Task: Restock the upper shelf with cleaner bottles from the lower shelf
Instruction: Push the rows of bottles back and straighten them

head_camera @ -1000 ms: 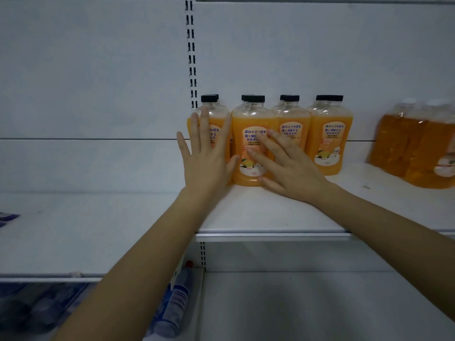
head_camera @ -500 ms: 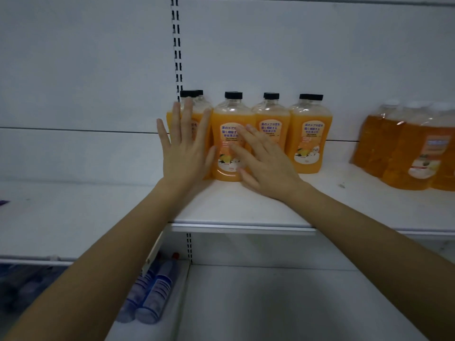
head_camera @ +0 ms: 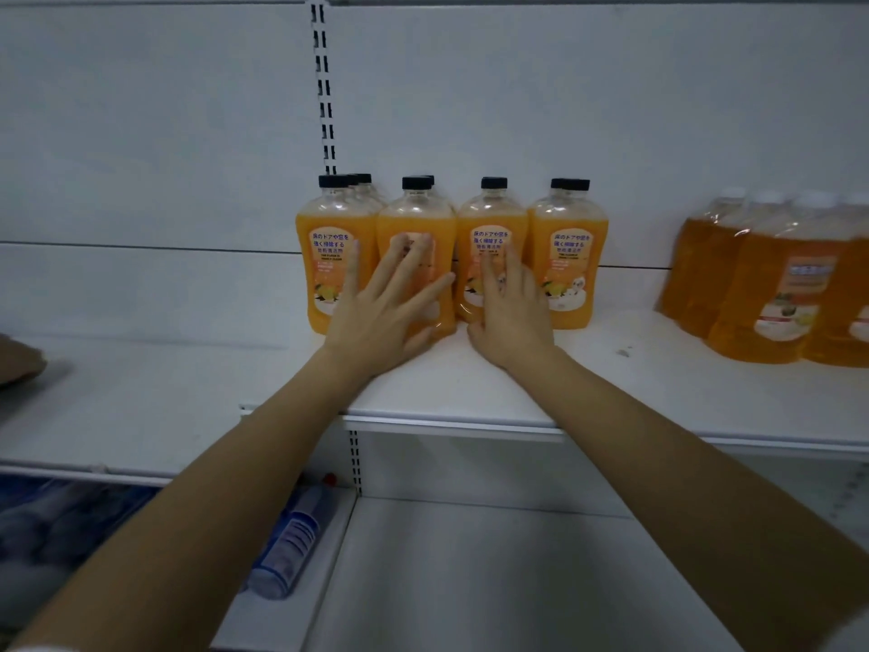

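Several orange cleaner bottles (head_camera: 569, 256) with black caps stand in a row on the upper white shelf (head_camera: 470, 392), more bottles behind them. My left hand (head_camera: 381, 312) lies flat, fingers spread, against the front of the second bottle from the left (head_camera: 414, 218). My right hand (head_camera: 512, 317) presses flat on the third bottle (head_camera: 491, 228). Neither hand grips anything. The leftmost bottle (head_camera: 329, 256) stands just left of my left hand.
A shrink-wrapped pack of darker orange bottles (head_camera: 771, 284) sits at the right of the same shelf. On the lower shelf (head_camera: 470, 581), blue spray bottles (head_camera: 291, 543) lie at the left. A brown cardboard edge (head_camera: 19, 364) shows at far left.
My left hand moved from the leftmost bottle to the second one, and my right hand moved right onto the third. The front bottles now stand in a more even row.
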A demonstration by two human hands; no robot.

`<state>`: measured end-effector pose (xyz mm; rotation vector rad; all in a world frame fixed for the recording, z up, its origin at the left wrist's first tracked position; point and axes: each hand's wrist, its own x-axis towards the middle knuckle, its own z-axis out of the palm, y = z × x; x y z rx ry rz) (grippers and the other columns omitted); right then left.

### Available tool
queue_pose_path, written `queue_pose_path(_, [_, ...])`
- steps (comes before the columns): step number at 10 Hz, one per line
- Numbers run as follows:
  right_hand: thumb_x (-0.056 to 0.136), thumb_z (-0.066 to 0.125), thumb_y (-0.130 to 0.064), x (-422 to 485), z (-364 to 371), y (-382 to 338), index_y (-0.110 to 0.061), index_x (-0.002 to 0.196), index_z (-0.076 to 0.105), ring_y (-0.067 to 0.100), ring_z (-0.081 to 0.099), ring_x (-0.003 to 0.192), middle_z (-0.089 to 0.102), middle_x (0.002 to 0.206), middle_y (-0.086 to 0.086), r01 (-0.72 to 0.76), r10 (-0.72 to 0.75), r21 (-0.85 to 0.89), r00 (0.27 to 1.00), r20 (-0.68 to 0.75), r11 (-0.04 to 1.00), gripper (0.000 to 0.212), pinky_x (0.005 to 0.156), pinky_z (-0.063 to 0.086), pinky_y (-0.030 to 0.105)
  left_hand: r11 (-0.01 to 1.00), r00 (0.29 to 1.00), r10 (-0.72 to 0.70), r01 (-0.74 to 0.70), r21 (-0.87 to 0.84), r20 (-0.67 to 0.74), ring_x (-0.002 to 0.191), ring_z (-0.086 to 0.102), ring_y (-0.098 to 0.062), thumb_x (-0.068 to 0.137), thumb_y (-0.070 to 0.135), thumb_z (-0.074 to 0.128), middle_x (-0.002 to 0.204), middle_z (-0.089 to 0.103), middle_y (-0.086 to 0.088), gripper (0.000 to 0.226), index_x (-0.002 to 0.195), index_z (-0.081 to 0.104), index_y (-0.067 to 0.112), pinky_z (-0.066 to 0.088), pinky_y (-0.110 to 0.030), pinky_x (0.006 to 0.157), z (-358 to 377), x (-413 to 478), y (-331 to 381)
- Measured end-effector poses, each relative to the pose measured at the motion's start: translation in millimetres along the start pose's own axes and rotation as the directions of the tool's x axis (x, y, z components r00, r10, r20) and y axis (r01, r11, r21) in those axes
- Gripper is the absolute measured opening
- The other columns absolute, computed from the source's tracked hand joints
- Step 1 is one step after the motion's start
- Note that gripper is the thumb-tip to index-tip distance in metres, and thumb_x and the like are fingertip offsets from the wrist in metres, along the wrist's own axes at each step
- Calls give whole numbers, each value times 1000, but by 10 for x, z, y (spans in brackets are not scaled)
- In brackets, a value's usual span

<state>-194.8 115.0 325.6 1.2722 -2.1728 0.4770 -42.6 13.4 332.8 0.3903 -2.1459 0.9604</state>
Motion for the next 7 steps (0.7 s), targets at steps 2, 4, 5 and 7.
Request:
queue_pose_path(2, [86, 55, -32, -32, 6, -11, -16, 147, 12, 35, 15, 138, -1, 155, 15, 8, -7, 20, 1000, -25, 1000, 77, 112, 18, 47, 999, 999, -42, 42, -34, 11, 133, 32, -41, 89, 52, 41, 145, 36, -20, 57, 137, 46, 22, 20, -68, 101, -51, -33, 9])
queue_pose_path(4, [90, 48, -30, 26, -172, 94, -19, 147, 15, 32, 11, 139, 4, 156, 12, 89, -75, 135, 992, -102, 987, 66, 113, 12, 43, 972, 985, -157, 167, -166, 72, 141, 19, -33, 93, 49, 26, 151, 25, -13, 58, 142, 35, 19, 7, -53, 112, -161, 66, -75])
queue_pose_path(5, [89, 49, -25, 64, -370, 209, -18, 145, 23, 31, 14, 140, 10, 156, 12, 151, -128, 194, 984, -126, 969, 63, 112, 14, 42, 931, 978, -199, 207, -301, 58, 143, 15, -26, 95, 44, 30, 154, 20, -8, 56, 145, 27, 19, 6, -46, 115, -264, 259, -182])
queue_pose_path(7, [89, 53, -24, 76, -920, 350, -16, 144, 28, 24, 21, 140, 23, 153, 9, 242, -167, 318, 955, -244, 917, 60, 113, 16, 39, 744, 952, -296, 180, -644, -77, 142, 17, -15, 98, 36, 36, 154, 21, -5, 55, 147, 20, 15, 15, -31, 114, -648, 588, -312])
